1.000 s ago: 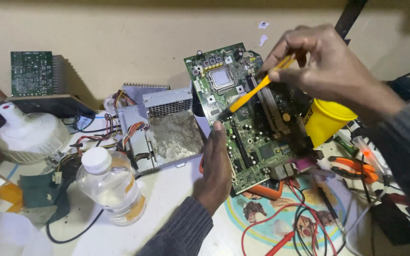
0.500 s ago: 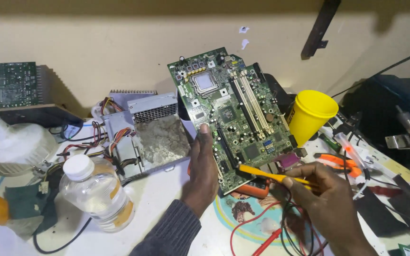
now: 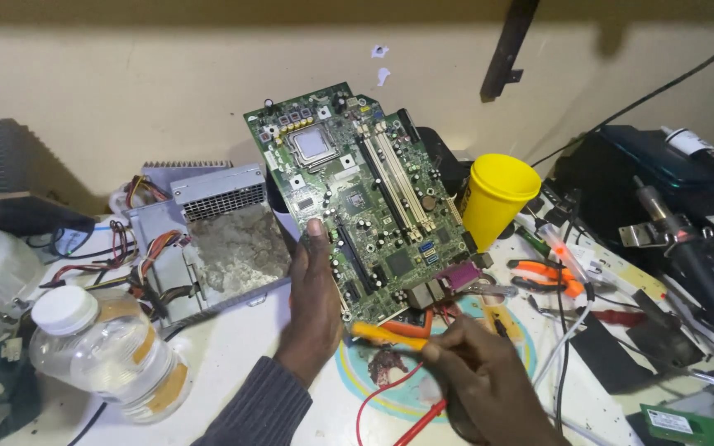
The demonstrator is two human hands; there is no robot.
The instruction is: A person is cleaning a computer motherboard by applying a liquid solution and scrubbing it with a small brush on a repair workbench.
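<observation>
Your left hand (image 3: 314, 310) grips the green circuit board (image 3: 365, 198) by its lower left edge, thumb on the front, fingers hidden behind it. You hold the board up off the tabletop (image 3: 233, 363), tilted, with its shiny square socket near the top and its long slots running down the middle. It is held the same way as half a second ago, and your left hand has not let go.

Your right hand (image 3: 481, 376) is closed around a tool with a yellow-orange handle (image 3: 390, 334). The handle pokes out to the left of your fist, just under the bottom edge of the board. One second ago this hand was high up, pressing the tool against the top of the board. Half a second ago it had dropped below the board. Now it sits low again, a bit more to the left, close to your left wrist.

A yellow cup (image 3: 493, 194) stands just right of the board. A dusty grey metal box (image 3: 225, 239) with coloured wires lies to the left of your left hand. A clear plastic bottle (image 3: 113, 351) with a white cap lies near the left edge. Orange pliers (image 3: 551, 277) rest to the right, past the cup. Red wires (image 3: 390, 392) curl on the tabletop under your right hand.
</observation>
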